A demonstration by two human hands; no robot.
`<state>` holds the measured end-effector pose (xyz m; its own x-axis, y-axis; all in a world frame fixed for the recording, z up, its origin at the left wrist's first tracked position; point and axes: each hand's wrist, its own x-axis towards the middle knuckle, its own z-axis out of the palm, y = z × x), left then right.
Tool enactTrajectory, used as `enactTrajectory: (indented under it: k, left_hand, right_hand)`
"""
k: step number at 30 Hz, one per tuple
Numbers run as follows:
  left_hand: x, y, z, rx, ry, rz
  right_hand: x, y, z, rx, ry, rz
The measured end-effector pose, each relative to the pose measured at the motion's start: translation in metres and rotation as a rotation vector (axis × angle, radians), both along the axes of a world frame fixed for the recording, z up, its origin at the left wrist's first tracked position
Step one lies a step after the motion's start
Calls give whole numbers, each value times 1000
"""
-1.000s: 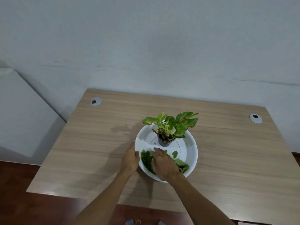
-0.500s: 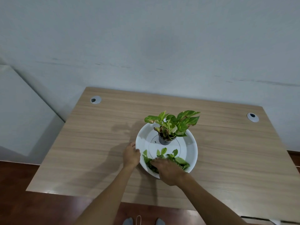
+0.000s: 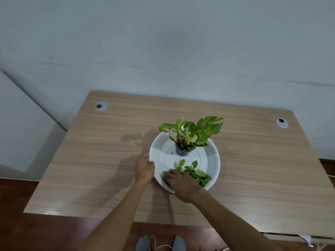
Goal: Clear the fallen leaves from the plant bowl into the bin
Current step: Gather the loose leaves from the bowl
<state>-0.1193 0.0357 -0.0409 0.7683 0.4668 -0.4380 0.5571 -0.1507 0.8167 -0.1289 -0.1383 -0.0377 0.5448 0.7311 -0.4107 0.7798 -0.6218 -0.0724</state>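
Where my wide white round plastic plant bowl point(image 3: 213, 160) sits, slightly right of centre and toward the near edge of the light wood-grain tabletop point(image 3: 101, 160), bare surface lies open to its left, right and behind it up to the far edge. Two grey round cable grommets point(image 3: 101, 105) sit near the far corners, well apart from the bowl. My left hand point(image 3: 144, 169) rests against the bowl's left rim, fingers curled on it. My right hand point(image 3: 181, 182) lies palm-down inside the bowl's near part, fingers spread flat and loosely apart over the loose green fallen leaves point(image 3: 197, 173); whether any leaf is pinched beneath it I cannot tell. Those leaves are heaped in the near-right part of the bowl, glossy, some paler. A small dark pot holding a green-and-yellow variegated plant point(image 3: 192, 131) stands upright at the bowl's centre. No legible writing is visible.
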Motion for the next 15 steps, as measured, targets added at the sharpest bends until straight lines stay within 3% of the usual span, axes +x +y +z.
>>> enactTrajectory:
  k: [4,10,15]
  left_hand:
    - [1,-1,2,16,17,-12]
    - [4,0,2,27,24,-19]
    - [6,0,2,49,35,-43]
  right_hand:
    - [-2,-25,4,79,-28,36]
    - [19,-38,10,201,66,-487]
    - [-2,-45,0,176,92,-450]
